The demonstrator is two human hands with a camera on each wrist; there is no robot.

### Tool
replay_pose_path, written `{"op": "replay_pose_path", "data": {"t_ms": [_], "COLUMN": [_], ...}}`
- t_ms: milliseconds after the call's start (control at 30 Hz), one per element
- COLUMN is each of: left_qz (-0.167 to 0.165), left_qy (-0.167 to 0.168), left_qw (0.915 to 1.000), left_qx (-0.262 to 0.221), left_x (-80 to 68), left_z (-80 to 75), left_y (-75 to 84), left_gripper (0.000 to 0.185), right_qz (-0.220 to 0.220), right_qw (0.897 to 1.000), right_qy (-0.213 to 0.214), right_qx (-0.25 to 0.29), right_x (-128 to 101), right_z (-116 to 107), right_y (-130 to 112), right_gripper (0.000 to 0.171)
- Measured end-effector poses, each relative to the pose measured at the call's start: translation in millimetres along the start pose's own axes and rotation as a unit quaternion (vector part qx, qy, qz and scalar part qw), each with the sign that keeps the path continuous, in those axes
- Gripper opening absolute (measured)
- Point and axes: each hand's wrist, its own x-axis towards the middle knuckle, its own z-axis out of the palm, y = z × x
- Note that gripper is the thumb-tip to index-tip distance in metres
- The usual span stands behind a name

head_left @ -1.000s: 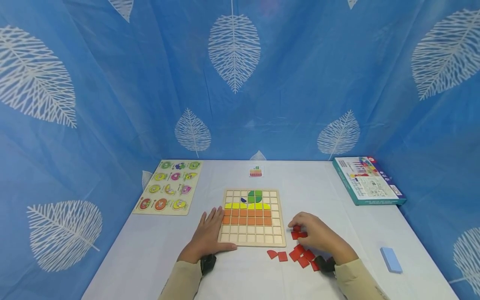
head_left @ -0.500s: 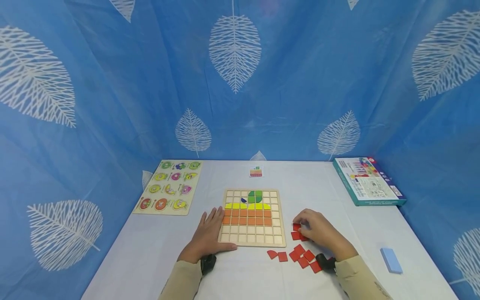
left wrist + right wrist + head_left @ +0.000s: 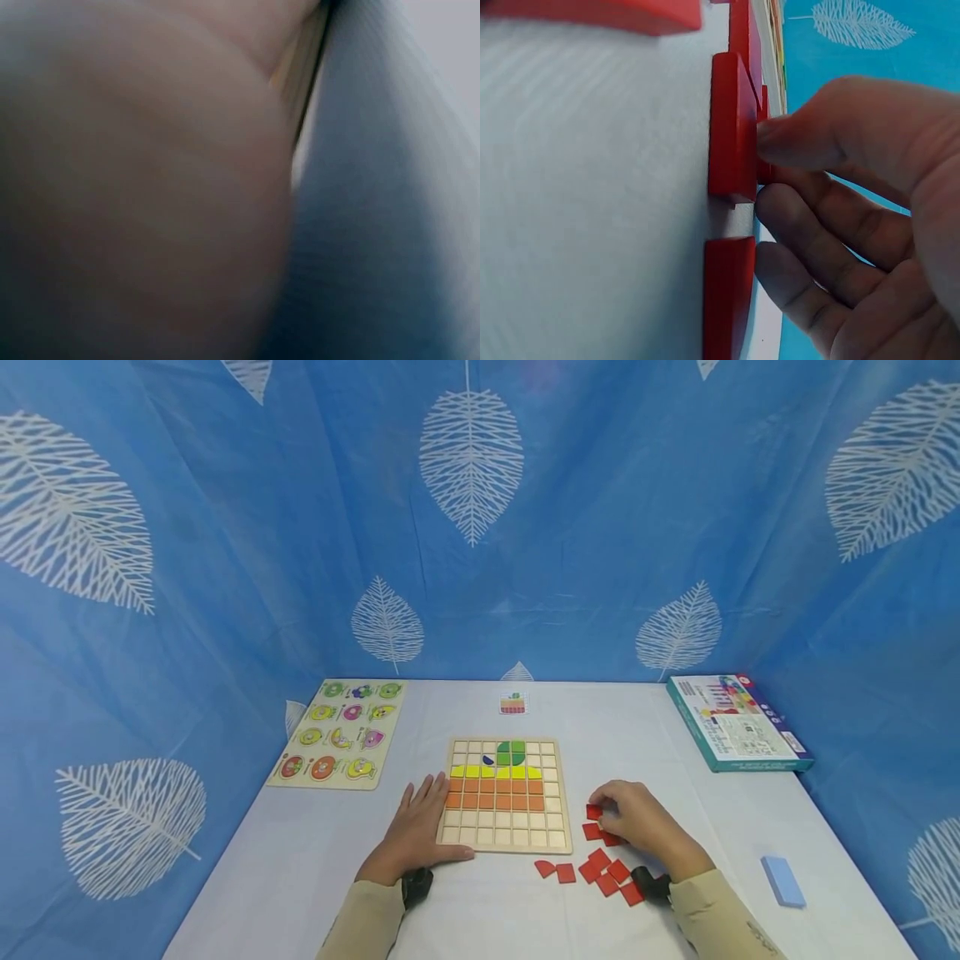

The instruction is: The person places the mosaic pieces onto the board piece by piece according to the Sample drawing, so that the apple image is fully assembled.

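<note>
A wooden grid board point(image 3: 502, 838) lies mid-table, with green, blue, yellow and orange pieces filling part of its squares. My left hand point(image 3: 411, 828) rests at its lower left corner, fingers spread along the left side and thumb by the front edge. Only a blurred part of that hand shows in the left wrist view. Right of the board, my right hand point(image 3: 637, 820) is over a small cluster of red square tiles point(image 3: 592, 832). In the right wrist view its thumb and index finger pinch a red tile point(image 3: 765, 172), partly hidden; the other fingertips are close to neighbouring tiles point(image 3: 731, 127).
Several more red tiles point(image 3: 607, 883) and a red quarter-round piece point(image 3: 544, 867) lie in front. A small pattern card point(image 3: 513, 702) is behind the board. A fruit puzzle board point(image 3: 337, 735) lies left, a game box point(image 3: 738, 722) back right, a light blue block point(image 3: 782, 882) right.
My right hand has shifted slightly right and drawn its fingers closer together over the red tiles, uncovering some of them. The left hand stays in place.
</note>
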Motion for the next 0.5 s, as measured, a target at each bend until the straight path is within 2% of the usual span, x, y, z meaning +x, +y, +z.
{"op": "replay_pose_path", "data": {"t_ms": [267,500], "left_qz": [0.002,-0.002], "left_qy": [0.004,0.004], "left_qw": [1.0,1.0], "left_qx": [-0.003,-0.005], "left_x": [-0.1,0.9], "left_z": [0.8,-0.9], "left_y": [-0.3,1.0], "left_gripper": [0.133,0.134], "right_qz": [-0.033,-0.072], "right_qw": [0.999,0.997], "right_qy": [0.013,0.018], "right_qx": [0.002,0.011], "right_x": [2,8], "right_z": [1,4], "right_y": [-6,-23], "right_gripper": [0.028,0.026]}}
